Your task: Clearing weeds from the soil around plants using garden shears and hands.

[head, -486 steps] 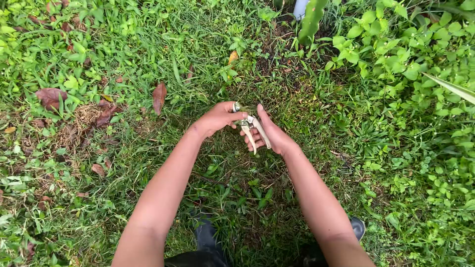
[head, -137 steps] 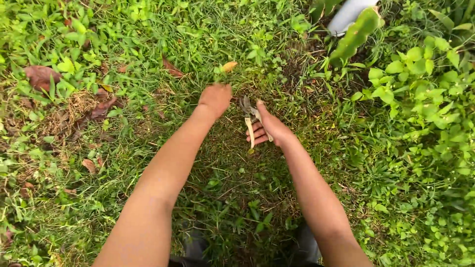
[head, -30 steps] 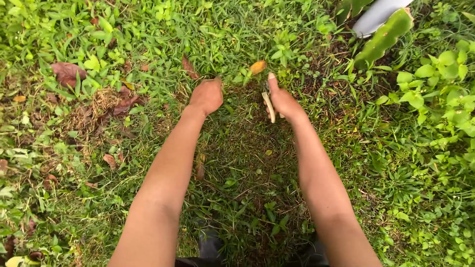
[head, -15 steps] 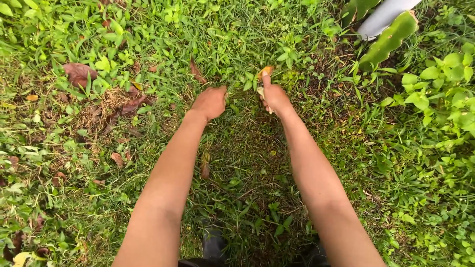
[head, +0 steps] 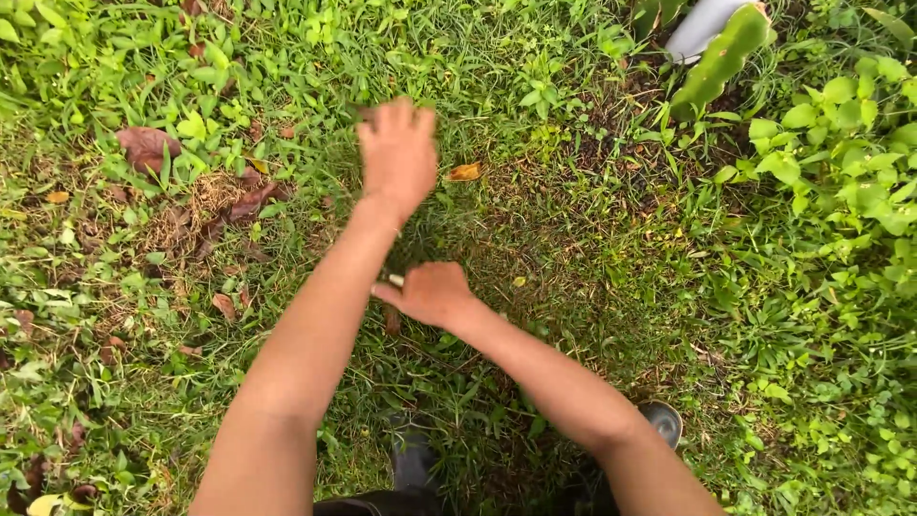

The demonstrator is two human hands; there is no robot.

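**Hands over the grass**

Grass [head: 535, 239] fills the frame, thinner and browner in the middle where my arms cross it. Leafy weeds [head: 841, 172] crowd the right side. A green cactus stem [head: 716, 62] leans against a pale pipe [head: 695, 29] at the upper right. Brown dead leaves [head: 148, 148] lie at the upper left.

My left hand [head: 396, 153] is stretched out toward the upper middle, back up and blurred, fingers spread apart and holding nothing, low over the grass. My right hand [head: 435, 294] sits in the middle of the frame, just beside my left forearm, its fingers curled together around a pale handle tip [head: 395, 280]; the rest of the tool is hidden. A small yellow leaf [head: 465, 172] lies just right of my left hand.
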